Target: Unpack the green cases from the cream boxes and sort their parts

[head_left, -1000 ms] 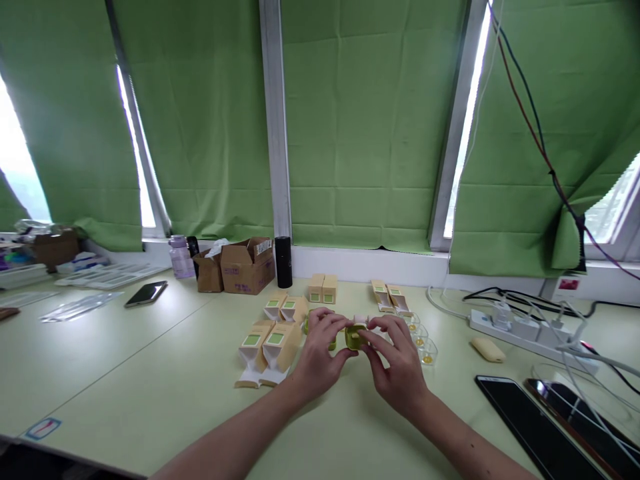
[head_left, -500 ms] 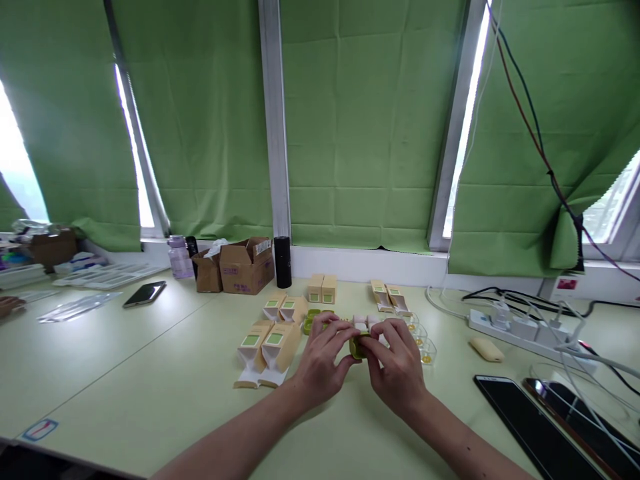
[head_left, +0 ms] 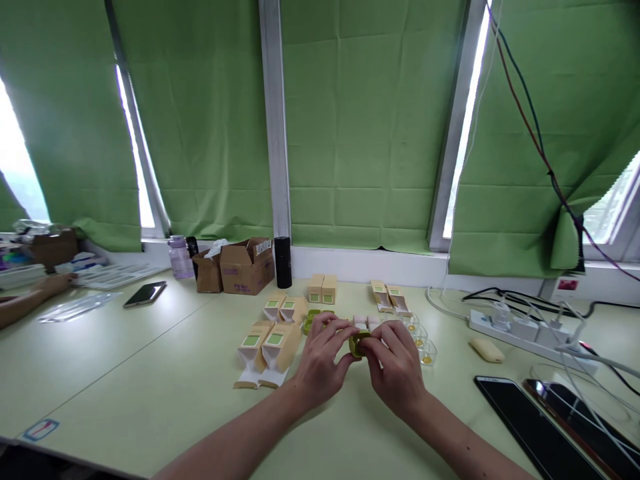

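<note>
Both hands meet over the table around a small olive-green plastic piece [head_left: 356,345], perhaps a small case or lid. My left hand [head_left: 324,357] grips its left side between thumb and fingers. On its right side, my right hand [head_left: 399,363] pinches it; fingers hide much of it. Small white pieces [head_left: 361,321] lie just behind the fingers. More green pieces [head_left: 311,319] sit beyond my left hand. Right of my right hand are several clear plastic cups [head_left: 426,352] with yellow bits inside. Open cardboard boxes [head_left: 277,350] with green labels lie left of my left hand.
Two upright small boxes [head_left: 322,289] and two open ones [head_left: 390,298] stand farther back. A power strip [head_left: 525,337] with cables and phones [head_left: 530,420] lies at right. Cartons [head_left: 247,268] and a black cylinder [head_left: 283,262] line the wall. Another person's hand [head_left: 55,285] rests far left.
The green piece has turned slightly between my fingers, showing a hollow. My hands have barely moved. At far left, the other person's hand and forearm have reached farther over the table.
</note>
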Tool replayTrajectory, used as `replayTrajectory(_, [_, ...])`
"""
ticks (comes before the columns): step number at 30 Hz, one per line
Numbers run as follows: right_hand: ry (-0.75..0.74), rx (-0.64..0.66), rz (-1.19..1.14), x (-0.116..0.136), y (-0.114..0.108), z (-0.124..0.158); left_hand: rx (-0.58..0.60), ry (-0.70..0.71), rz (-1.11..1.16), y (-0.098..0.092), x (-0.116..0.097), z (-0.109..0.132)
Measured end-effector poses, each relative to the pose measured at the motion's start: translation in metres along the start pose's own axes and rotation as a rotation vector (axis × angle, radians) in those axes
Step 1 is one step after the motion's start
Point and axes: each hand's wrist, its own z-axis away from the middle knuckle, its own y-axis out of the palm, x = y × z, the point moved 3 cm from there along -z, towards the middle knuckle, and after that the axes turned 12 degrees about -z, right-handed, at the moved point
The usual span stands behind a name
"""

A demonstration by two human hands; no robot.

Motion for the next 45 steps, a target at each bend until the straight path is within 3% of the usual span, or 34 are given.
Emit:
replayTrajectory(36, [-0.039,-0.008,-0.002,0.003,0.002,-0.001,-0.001,-0.045,-0.048,0.003,0.007,0.0])
replayTrajectory(40, [-0.039,-0.006,-0.021,0.006,0.002,-0.001,0.009,-0.101,-0.054,0.006,0.015,0.001])
replayTrajectory(45, [0.008,-0.012,-0.082,0.002,0.002,-0.002,-0.024,-0.278,-0.033,0.006,0.035,-0.001])
